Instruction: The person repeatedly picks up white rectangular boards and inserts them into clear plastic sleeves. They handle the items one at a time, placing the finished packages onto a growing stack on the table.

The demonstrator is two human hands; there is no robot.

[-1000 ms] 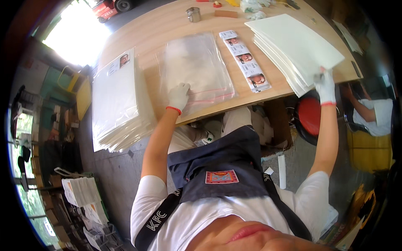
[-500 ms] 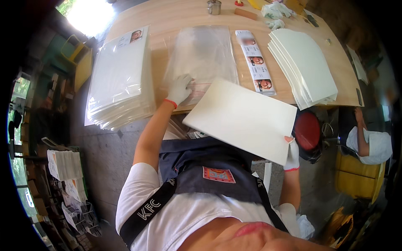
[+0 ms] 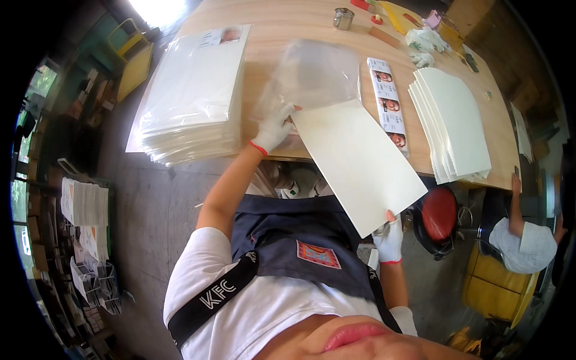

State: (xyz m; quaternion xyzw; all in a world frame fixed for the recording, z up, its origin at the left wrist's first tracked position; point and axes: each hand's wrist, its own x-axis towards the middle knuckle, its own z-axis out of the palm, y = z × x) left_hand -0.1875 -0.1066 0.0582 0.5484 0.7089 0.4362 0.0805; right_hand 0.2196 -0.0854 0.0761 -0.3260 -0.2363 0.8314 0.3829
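My right hand (image 3: 389,239), in a white glove with bare fingertips, is closed on the near edge of a white rectangular board (image 3: 360,165). The board tilts over the table's front edge, and its far end overlaps the mouth of the clear plastic bags (image 3: 321,72). Beside the board's far left corner, my left hand (image 3: 275,127), gloved alike, pinches at the near edge of the top bag. Exactly where its fingertips meet the plastic is hard to make out. To the left lies a thick stack of bagged white boards (image 3: 192,90).
Right of the bags lie a strip of printed labels (image 3: 388,105) and a fanned stack of white boards (image 3: 453,126). Farther back stand a metal cup (image 3: 343,19) and crumpled white gloves (image 3: 425,41). A red round stool (image 3: 440,214) stands at the front right, near another person (image 3: 521,240).
My right hand has moved left and nearer, turning the board so its far end points at the bags. My left hand has lifted from lying on the bags to a pinch at their near edge.
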